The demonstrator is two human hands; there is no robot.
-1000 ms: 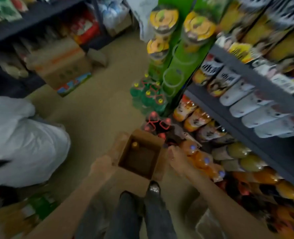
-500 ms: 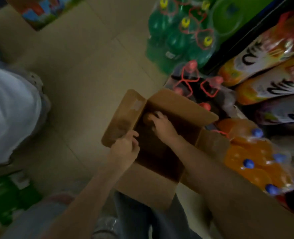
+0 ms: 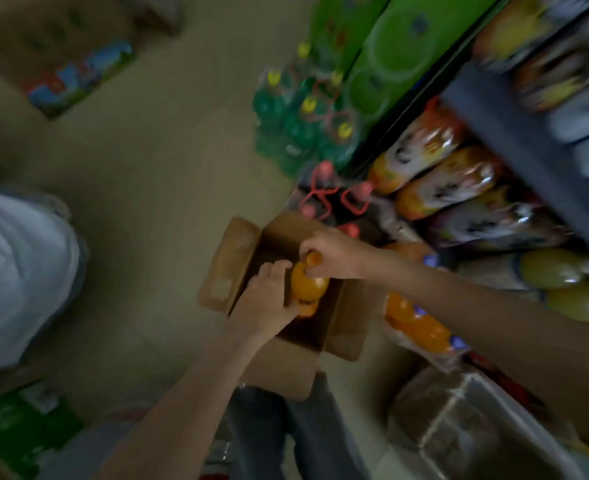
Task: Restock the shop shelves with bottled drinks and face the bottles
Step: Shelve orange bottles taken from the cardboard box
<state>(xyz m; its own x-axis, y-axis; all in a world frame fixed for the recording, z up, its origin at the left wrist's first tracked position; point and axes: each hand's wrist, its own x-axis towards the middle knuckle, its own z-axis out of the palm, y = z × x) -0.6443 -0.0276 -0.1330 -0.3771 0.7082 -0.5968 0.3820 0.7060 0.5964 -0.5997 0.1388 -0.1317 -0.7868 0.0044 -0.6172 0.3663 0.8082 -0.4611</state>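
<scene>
An open cardboard box (image 3: pixel 230 261) sits on the floor in front of my legs. Over its opening is an orange drink bottle (image 3: pixel 308 285) with an orange cap. My right hand (image 3: pixel 334 252) grips the bottle at its cap and neck. My left hand (image 3: pixel 269 299) is wrapped around the bottle's body from the left. The lower end of the bottle is hidden behind my left hand. To the right, the dark shelves (image 3: pixel 514 133) hold rows of lying bottles with colourful labels.
Shrink-wrapped packs stand on the floor by the shelves: green bottles (image 3: pixel 303 123), dark bottles with red caps (image 3: pixel 331 199), orange bottles with blue caps (image 3: pixel 417 323). A person in white (image 3: pixel 16 271) crouches at the left. Another wrapped pack (image 3: pixel 459 427) lies lower right.
My right hand was reaching deep into the box and has come up with the orange bottle. My left hand left the box flap and took hold of the bottle's body.
</scene>
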